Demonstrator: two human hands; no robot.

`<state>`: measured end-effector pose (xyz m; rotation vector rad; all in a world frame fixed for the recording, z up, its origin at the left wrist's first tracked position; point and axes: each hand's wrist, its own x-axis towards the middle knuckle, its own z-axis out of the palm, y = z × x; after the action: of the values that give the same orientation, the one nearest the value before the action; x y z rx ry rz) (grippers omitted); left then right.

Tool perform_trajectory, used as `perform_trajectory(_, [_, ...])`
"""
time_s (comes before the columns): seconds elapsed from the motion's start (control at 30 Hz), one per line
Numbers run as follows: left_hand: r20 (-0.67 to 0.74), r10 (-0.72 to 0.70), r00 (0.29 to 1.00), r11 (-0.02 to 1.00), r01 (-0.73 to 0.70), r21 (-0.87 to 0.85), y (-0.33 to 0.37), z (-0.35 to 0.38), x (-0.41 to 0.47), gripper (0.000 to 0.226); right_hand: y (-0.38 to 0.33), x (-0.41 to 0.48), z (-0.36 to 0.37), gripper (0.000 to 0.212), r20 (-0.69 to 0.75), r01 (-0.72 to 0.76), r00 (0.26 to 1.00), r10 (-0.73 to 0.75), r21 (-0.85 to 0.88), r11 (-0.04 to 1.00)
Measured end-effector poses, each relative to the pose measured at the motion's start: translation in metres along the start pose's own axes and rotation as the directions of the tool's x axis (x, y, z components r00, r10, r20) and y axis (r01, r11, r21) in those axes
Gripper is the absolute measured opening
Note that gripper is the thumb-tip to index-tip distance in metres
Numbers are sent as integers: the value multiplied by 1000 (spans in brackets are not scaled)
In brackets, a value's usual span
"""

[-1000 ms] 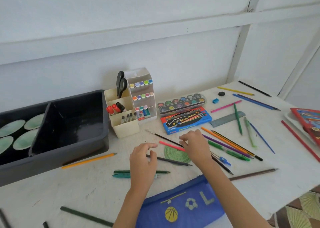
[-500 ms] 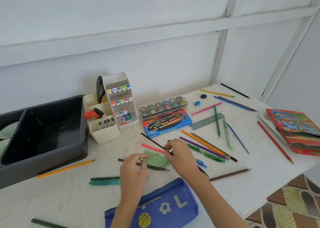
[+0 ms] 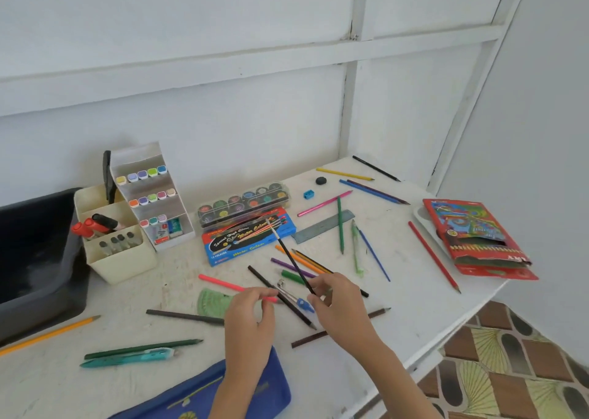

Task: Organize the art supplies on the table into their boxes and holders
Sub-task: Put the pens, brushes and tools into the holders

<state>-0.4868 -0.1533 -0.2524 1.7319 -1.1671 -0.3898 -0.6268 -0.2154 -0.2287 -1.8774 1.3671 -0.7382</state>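
My right hand pinches the lower end of a thin black paintbrush and holds it raised, its tip slanting over the blue watercolour box. My left hand has its thumb and fingers curled at the near end of a pink pencil, which lies flat on the white table. Between my hands lie a black pencil and a compass. A cream holder with markers and a white marker rack stand at the back left. A blue pencil case lies under my wrists.
Loose pencils and pens are scattered all over the table. A paint palette, a grey ruler and a green protractor lie mid-table. A red pencil box rests at the right edge, and a dark grey tub at the left.
My right hand has lifted the black paintbrush off the table and swung its tip toward the watercolour box. My left hand moved from the black pencil to the pink pencil's end. The view shifted right.
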Motion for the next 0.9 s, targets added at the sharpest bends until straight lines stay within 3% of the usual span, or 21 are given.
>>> perform_trajectory(0.17, [-96,25,995,1000,-24,14,8,8,-15,27,-5,-7,0,13,99,14,995,-26,119,993])
perform_trajectory(0.3, [-257,-55,965,998,57,0,5,-15,-34,27,-24,-14,24,8,215,64,970,-114,223,973])
perform_trajectory(0.57, [-616,-153,772,971,234,52,-23,-96,-83,27,-73,-48,89,10,433,150,857,-278,308,940])
perform_trajectory(0.73, [-738,-211,641,932,360,46,-42,-138,-115,37,-98,-72,121,17,562,177,752,-345,332,926])
perform_trajectory(0.9, [-787,-279,551,884,467,13,-65,-178,-138,23,-122,-91,154,8,649,180,679,-344,307,934])
